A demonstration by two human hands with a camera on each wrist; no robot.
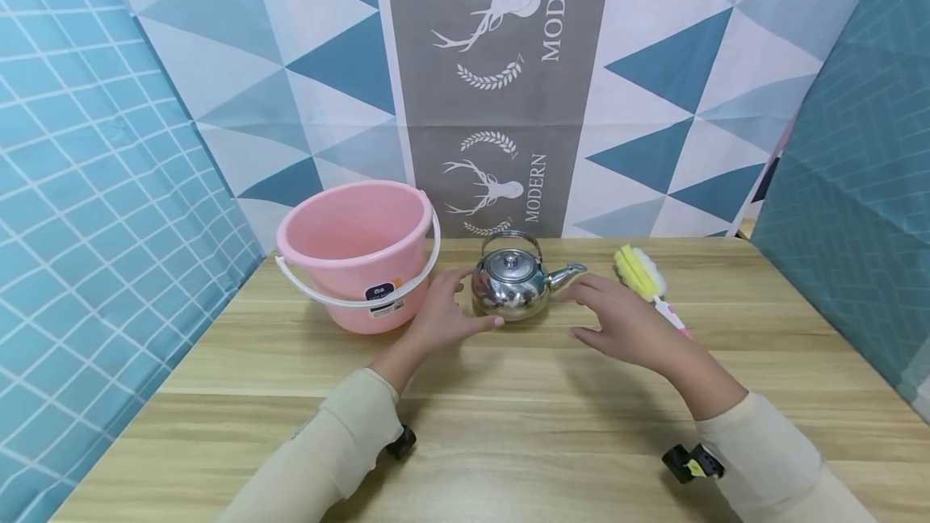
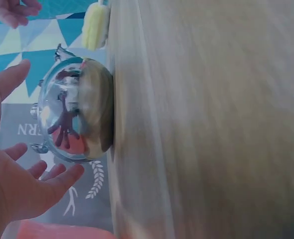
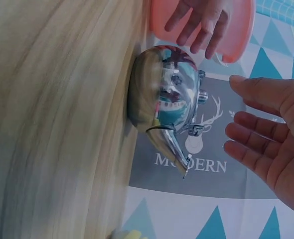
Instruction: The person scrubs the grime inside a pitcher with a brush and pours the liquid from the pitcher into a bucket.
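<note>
A shiny metal teapot (image 1: 511,285) with a lid, an upright loop handle and a spout pointing right stands on the table. My left hand (image 1: 448,315) is at its left side, fingers spread and thumb apart from them. On the spout side is my right hand (image 1: 617,320), its thumb and fingers also parted. In the left wrist view a gap shows between the left hand (image 2: 25,184) and the teapot (image 2: 77,109). The right wrist view likewise shows the right hand (image 3: 274,134) apart from the teapot (image 3: 164,92). Neither hand holds anything.
A pink bucket (image 1: 356,257) with a white handle stands left of the teapot, close behind my left hand. To the right lies a brush (image 1: 639,273) with a yellow and white head. A patterned wall cloth (image 1: 501,87) hangs behind the wooden table (image 1: 501,426).
</note>
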